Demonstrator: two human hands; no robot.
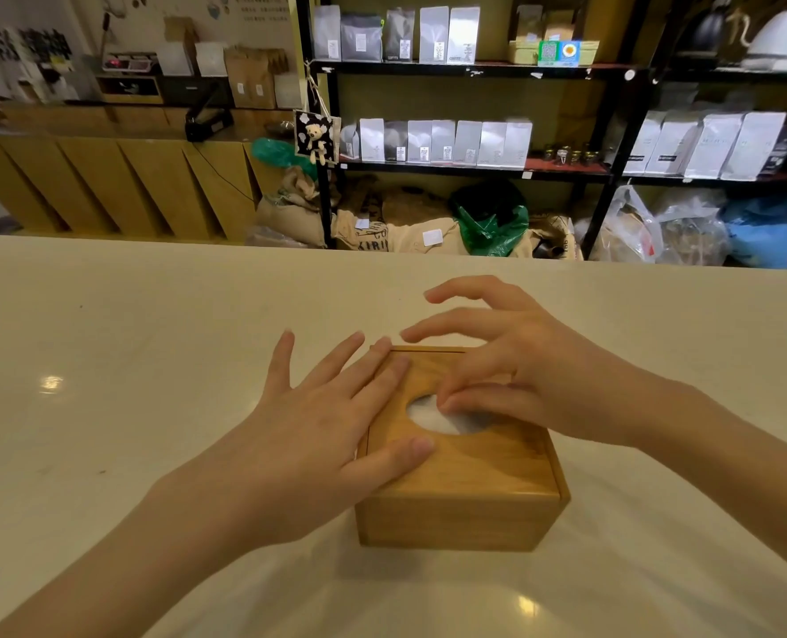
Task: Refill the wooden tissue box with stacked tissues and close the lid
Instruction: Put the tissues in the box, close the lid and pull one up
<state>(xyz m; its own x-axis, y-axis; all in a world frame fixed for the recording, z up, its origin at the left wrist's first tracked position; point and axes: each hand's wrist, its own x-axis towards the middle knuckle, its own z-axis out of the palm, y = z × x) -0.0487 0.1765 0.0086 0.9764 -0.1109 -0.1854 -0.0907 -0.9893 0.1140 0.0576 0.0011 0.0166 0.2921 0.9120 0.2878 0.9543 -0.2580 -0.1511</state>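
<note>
On the pale glossy worktop, nearer its front edge than its far one, sits the square honey-coloured wooden tissue box, its sliding wooden lid lying flat on top. White tissue shows through the lid's oval opening. The left hand lies flat and spread over the box's left edge, thumb pressing the lid, gripping nothing. The right hand arches over the far side, fingers apart, thumb and a fingertip meeting at the tissue; whether they pinch it is unclear. Beyond the far edge stand black metal shelves of grey pouches.

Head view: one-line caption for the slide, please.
Left hand steadies the wooden tissue box while right hand reaches tissue through its lid opening.
</note>
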